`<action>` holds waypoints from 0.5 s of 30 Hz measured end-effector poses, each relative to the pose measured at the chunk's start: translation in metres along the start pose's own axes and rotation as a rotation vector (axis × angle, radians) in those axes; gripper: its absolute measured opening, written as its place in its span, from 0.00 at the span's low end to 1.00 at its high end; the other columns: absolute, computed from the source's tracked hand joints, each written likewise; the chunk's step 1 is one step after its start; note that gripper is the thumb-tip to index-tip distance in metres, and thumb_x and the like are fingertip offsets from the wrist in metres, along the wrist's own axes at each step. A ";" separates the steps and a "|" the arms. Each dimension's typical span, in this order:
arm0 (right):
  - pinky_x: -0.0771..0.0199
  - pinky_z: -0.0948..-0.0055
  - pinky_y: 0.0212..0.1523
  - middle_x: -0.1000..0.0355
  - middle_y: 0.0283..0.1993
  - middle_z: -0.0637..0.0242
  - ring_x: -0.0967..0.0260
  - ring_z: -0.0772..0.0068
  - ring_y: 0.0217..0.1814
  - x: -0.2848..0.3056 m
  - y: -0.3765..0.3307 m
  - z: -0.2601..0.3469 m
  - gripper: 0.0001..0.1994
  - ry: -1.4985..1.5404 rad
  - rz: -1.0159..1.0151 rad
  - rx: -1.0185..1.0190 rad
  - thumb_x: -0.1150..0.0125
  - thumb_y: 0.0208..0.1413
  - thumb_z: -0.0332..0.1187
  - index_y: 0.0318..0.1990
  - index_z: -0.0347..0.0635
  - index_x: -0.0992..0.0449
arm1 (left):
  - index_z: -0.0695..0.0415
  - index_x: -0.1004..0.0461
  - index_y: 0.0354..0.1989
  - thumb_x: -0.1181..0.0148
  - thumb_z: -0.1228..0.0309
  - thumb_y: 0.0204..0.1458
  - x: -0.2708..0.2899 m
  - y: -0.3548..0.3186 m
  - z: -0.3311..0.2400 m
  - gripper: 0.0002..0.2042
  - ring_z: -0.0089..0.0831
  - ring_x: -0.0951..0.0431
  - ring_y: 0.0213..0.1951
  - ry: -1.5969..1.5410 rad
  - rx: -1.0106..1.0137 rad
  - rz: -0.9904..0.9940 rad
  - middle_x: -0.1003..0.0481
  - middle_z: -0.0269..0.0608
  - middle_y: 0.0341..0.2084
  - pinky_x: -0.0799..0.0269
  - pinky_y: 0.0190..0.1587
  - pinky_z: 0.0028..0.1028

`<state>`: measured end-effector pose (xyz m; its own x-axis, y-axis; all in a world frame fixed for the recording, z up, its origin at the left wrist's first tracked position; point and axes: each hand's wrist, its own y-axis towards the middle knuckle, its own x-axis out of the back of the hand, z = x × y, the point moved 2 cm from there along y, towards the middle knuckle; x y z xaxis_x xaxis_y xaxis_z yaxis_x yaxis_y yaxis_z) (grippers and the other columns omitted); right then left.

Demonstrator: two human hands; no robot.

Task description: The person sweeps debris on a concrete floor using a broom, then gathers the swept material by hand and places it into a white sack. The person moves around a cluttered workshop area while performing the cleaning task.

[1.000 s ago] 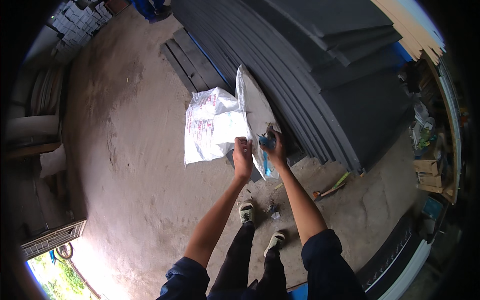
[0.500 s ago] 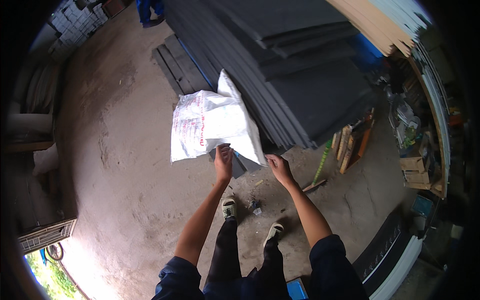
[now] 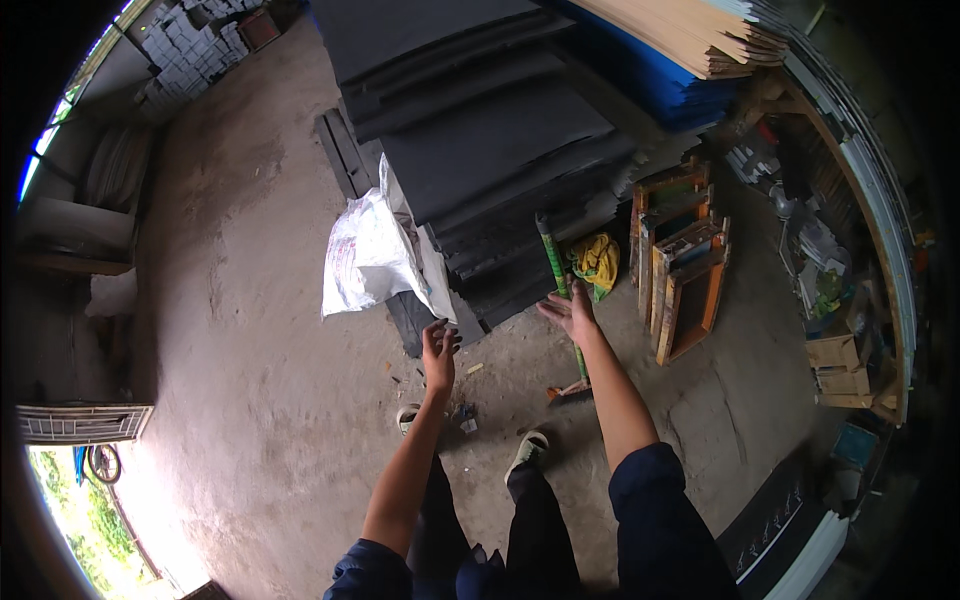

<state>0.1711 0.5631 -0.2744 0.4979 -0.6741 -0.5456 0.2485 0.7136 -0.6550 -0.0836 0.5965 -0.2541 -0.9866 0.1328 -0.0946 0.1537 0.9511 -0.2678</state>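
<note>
A white woven sack [image 3: 370, 255] lies draped over the edge of a stack of dark grey boards [image 3: 490, 160], apart from both hands. My left hand [image 3: 439, 350] hovers open just below the sack, fingers spread, holding nothing. My right hand [image 3: 570, 312] is open too, reaching toward a green-handled tool [image 3: 556, 270] that leans against the board stack; whether it touches the handle I cannot tell. A yellow bundle [image 3: 597, 260] sits beside the handle.
Wooden frames [image 3: 685, 270] stand upright to the right. Light timber planks [image 3: 690, 35] lie on top at the back. Cardboard boxes [image 3: 840, 365] and clutter line the right wall. Small debris [image 3: 465, 415] lies by my feet on the concrete floor [image 3: 250, 330].
Both hands have let go of the white sack, which now rests on the boards. My view has swung right, and my right hand has moved toward the green-handled tool.
</note>
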 end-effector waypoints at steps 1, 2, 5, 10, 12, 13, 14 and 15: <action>0.32 0.59 0.41 0.52 0.46 0.46 0.40 0.52 0.41 0.006 0.005 0.000 0.25 0.070 -0.036 -0.003 0.61 0.52 0.41 0.55 0.53 0.62 | 0.55 0.41 0.43 0.56 0.68 0.50 -0.003 -0.006 0.003 0.12 0.23 0.33 0.35 -0.017 0.013 -0.005 0.33 0.37 0.32 0.38 0.35 0.23; 0.35 0.57 0.43 0.52 0.47 0.46 0.42 0.50 0.42 0.010 0.010 -0.001 0.26 0.141 -0.075 -0.011 0.59 0.51 0.42 0.55 0.54 0.62 | 0.55 0.41 0.43 0.56 0.68 0.50 -0.004 -0.012 0.004 0.12 0.24 0.33 0.35 -0.005 0.020 -0.013 0.33 0.38 0.32 0.38 0.35 0.23; 0.36 0.53 0.44 0.54 0.43 0.50 0.46 0.48 0.44 -0.005 -0.011 -0.011 0.23 0.270 -0.155 -0.137 0.58 0.51 0.40 0.51 0.45 0.57 | 0.55 0.41 0.43 0.57 0.68 0.50 0.014 -0.032 0.003 0.12 0.24 0.33 0.34 0.040 0.045 -0.075 0.33 0.39 0.32 0.37 0.35 0.23; 0.31 0.60 0.40 0.50 0.37 0.52 0.42 0.56 0.39 0.012 -0.053 -0.020 0.14 0.604 -0.188 -0.465 0.61 0.50 0.30 0.37 0.26 0.49 | 0.55 0.41 0.43 0.57 0.68 0.50 0.032 -0.062 0.000 0.12 0.25 0.32 0.33 0.042 0.074 -0.116 0.33 0.38 0.32 0.36 0.35 0.23; 0.28 0.65 0.33 0.44 0.30 0.54 0.38 0.60 0.32 0.030 -0.073 -0.013 0.07 0.699 -0.190 -0.703 0.65 0.47 0.24 0.30 0.25 0.46 | 0.55 0.41 0.43 0.58 0.68 0.50 0.038 -0.074 -0.003 0.12 0.24 0.32 0.34 0.031 0.089 -0.100 0.33 0.38 0.32 0.37 0.35 0.23; 0.29 0.66 0.30 0.44 0.29 0.55 0.39 0.62 0.30 0.037 -0.084 -0.014 0.06 0.612 -0.211 -0.666 0.65 0.46 0.23 0.30 0.26 0.46 | 0.55 0.40 0.43 0.58 0.68 0.50 0.043 -0.080 -0.003 0.11 0.24 0.32 0.34 0.025 0.100 -0.092 0.33 0.38 0.32 0.37 0.36 0.24; 0.29 0.68 0.27 0.43 0.28 0.56 0.39 0.63 0.28 0.044 -0.099 -0.016 0.05 0.523 -0.232 -0.622 0.65 0.45 0.22 0.30 0.27 0.45 | 0.55 0.40 0.43 0.58 0.68 0.50 0.047 -0.086 -0.004 0.11 0.24 0.32 0.34 0.014 0.107 -0.082 0.33 0.38 0.32 0.37 0.36 0.24; 0.30 0.70 0.24 0.43 0.27 0.57 0.39 0.64 0.25 0.054 -0.112 -0.019 0.05 0.433 -0.250 -0.575 0.65 0.44 0.20 0.30 0.27 0.45 | 0.54 0.40 0.43 0.58 0.68 0.50 0.052 -0.091 -0.003 0.12 0.24 0.32 0.34 -0.010 0.119 -0.069 0.33 0.38 0.32 0.37 0.36 0.24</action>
<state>0.1544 0.4433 -0.2401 0.0843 -0.9017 -0.4240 -0.2200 0.3982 -0.8905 -0.1490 0.5177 -0.2320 -0.9946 0.0644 -0.0815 0.0911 0.9179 -0.3862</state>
